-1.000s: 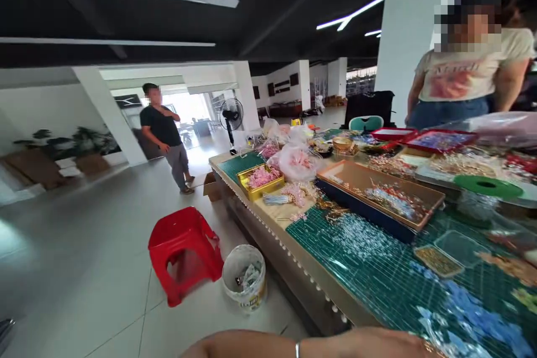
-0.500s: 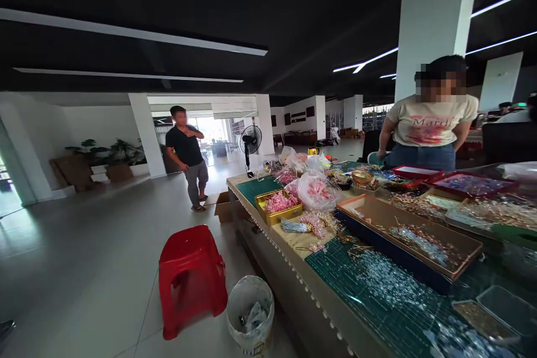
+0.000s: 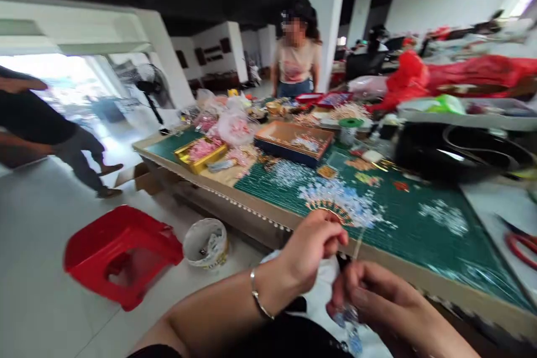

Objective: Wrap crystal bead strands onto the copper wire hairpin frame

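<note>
My left hand (image 3: 312,246) is in front of the table edge, fingers pinched together on a thin pale strand (image 3: 358,243) that rises from between my hands. My right hand (image 3: 373,293) is just below and right of it, fingers curled around a small bluish beaded piece (image 3: 350,321) and a dark tool tip (image 3: 342,260). A silver bracelet (image 3: 258,299) circles my left wrist. Beyond my hands, on the green cutting mat (image 3: 398,218), lies a fan-shaped blue and gold ornament (image 3: 335,207) among scattered pale blue beads. The picture is blurred by motion.
A long table (image 3: 235,201) carries a brown tray (image 3: 293,142), a gold box of pink pieces (image 3: 199,154), bags and a black bin (image 3: 461,151). A red stool (image 3: 117,251) and white bucket (image 3: 205,243) stand on the floor. One person stands behind the table, another walks at left.
The view has swung right and down. My two hands, out of sight half a second ago, are now together at the table edge. The person in black has moved to the left edge.
</note>
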`<action>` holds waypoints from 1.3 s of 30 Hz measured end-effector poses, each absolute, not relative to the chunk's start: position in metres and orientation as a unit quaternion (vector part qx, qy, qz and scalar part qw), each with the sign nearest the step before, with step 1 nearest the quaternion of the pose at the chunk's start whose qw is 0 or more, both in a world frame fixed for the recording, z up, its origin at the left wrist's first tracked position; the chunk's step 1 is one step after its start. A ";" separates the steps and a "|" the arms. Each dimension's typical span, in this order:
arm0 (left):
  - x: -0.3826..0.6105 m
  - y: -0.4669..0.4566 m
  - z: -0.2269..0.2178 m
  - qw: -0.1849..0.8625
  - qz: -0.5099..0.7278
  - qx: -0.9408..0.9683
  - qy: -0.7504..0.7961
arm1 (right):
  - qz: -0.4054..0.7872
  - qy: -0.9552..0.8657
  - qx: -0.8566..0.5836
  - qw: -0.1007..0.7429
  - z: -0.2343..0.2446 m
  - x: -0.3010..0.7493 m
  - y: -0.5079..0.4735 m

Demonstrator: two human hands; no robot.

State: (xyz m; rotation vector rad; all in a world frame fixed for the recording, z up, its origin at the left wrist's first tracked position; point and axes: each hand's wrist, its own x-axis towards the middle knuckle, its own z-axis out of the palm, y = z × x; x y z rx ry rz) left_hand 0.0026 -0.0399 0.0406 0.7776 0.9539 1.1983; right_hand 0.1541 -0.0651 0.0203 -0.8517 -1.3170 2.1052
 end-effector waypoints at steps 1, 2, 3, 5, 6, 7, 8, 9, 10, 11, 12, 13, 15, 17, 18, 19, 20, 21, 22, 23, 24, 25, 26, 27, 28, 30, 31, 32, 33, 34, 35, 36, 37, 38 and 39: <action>0.001 -0.040 0.040 0.656 0.527 0.346 0.415 | 0.797 -0.452 -0.306 0.257 0.025 0.153 -0.067; 0.000 -0.040 0.039 0.663 0.522 0.350 0.407 | 0.811 -0.426 -0.302 0.265 0.028 0.150 -0.066; -0.002 -0.040 0.038 0.667 0.521 0.351 0.400 | 0.818 -0.408 -0.302 0.272 0.030 0.148 -0.065; -0.003 -0.041 0.036 0.672 0.517 0.358 0.392 | 0.818 -0.389 -0.313 0.286 0.029 0.145 -0.064; -0.004 -0.042 0.036 0.673 0.512 0.364 0.390 | 0.814 -0.385 -0.323 0.292 0.028 0.145 -0.063; -0.004 -0.042 0.036 0.675 0.507 0.369 0.389 | 0.809 -0.383 -0.333 0.297 0.026 0.145 -0.063; -0.004 -0.043 0.036 0.675 0.503 0.371 0.391 | 0.803 -0.384 -0.342 0.302 0.024 0.145 -0.063; -0.004 -0.043 0.036 0.674 0.502 0.372 0.395 | 0.797 -0.384 -0.350 0.307 0.023 0.146 -0.063; -0.004 -0.043 0.037 0.673 0.500 0.369 0.401 | 0.793 -0.384 -0.358 0.311 0.022 0.146 -0.062; -0.004 -0.042 0.038 0.673 0.498 0.365 0.407 | 0.790 -0.383 -0.363 0.312 0.021 0.146 -0.061; -0.004 -0.041 0.038 0.674 0.497 0.358 0.413 | 0.789 -0.382 -0.367 0.312 0.020 0.146 -0.060; -0.005 -0.040 0.039 0.676 0.493 0.352 0.419 | 0.788 -0.380 -0.370 0.312 0.020 0.146 -0.059; -0.005 -0.037 0.039 0.681 0.486 0.345 0.427 | 0.790 -0.377 -0.372 0.310 0.020 0.145 -0.057; -0.007 -0.035 0.037 0.685 0.484 0.340 0.426 | 0.792 -0.374 -0.372 0.307 0.020 0.146 -0.055; -0.007 -0.034 0.035 0.687 0.483 0.339 0.424 | 0.795 -0.371 -0.371 0.305 0.021 0.146 -0.054; -0.008 -0.033 0.034 0.690 0.482 0.339 0.420 | 0.799 -0.368 -0.369 0.302 0.021 0.147 -0.054; -0.008 -0.032 0.032 0.694 0.480 0.340 0.416 | 0.802 -0.365 -0.366 0.299 0.020 0.147 -0.053; -0.009 -0.032 0.030 0.696 0.477 0.342 0.413 | 0.805 -0.363 -0.364 0.296 0.020 0.148 -0.053; -0.009 -0.032 0.029 0.697 0.473 0.347 0.412 | 0.807 -0.362 -0.361 0.295 0.020 0.149 -0.053; -0.009 -0.032 0.028 0.697 0.469 0.355 0.410 | 0.807 -0.362 -0.360 0.296 0.020 0.150 -0.052; -0.008 -0.032 0.027 0.696 0.466 0.363 0.407 | 0.806 -0.363 -0.360 0.299 0.020 0.150 -0.052; -0.008 -0.032 0.027 0.697 0.462 0.370 0.404 | 0.804 -0.361 -0.363 0.303 0.019 0.151 -0.052; -0.007 -0.032 0.027 0.699 0.458 0.373 0.403 | 0.801 -0.360 -0.365 0.309 0.019 0.151 -0.052; -0.007 -0.032 0.028 0.703 0.454 0.371 0.403 | 0.798 -0.360 -0.368 0.315 0.019 0.152 -0.051; -0.006 -0.033 0.028 0.708 0.449 0.365 0.405 | 0.795 -0.360 -0.370 0.319 0.019 0.152 -0.051; -0.004 -0.034 0.030 0.719 0.437 0.352 0.410 | 0.792 -0.361 -0.371 0.326 0.018 0.153 -0.051; -0.003 -0.035 0.030 0.725 0.430 0.351 0.408 | 0.791 -0.362 -0.370 0.326 0.017 0.154 -0.050; -0.003 -0.035 0.030 0.731 0.422 0.355 0.402 | 0.791 -0.362 -0.371 0.326 0.017 0.154 -0.050; -0.002 -0.036 0.031 0.736 0.415 0.362 0.394 | 0.790 -0.361 -0.372 0.327 0.016 0.155 -0.050; -0.001 -0.036 0.030 0.739 0.411 0.368 0.386 | 0.789 -0.361 -0.375 0.327 0.015 0.156 -0.050; 0.000 -0.036 0.030 0.741 0.409 0.373 0.380 | 0.786 -0.362 -0.380 0.328 0.014 0.156 -0.050; 0.001 -0.036 0.029 0.741 0.410 0.374 0.377 | 0.781 -0.364 -0.385 0.331 0.014 0.157 -0.050; 0.001 -0.036 0.028 0.740 0.412 0.373 0.379 | 0.775 -0.367 -0.390 0.335 0.013 0.157 -0.050; 0.002 -0.035 0.028 0.738 0.413 0.370 0.384 | 0.769 -0.371 -0.394 0.339 0.012 0.158 -0.050; 0.002 -0.035 0.027 0.738 0.412 0.366 0.389 | 0.764 -0.373 -0.398 0.344 0.012 0.158 -0.050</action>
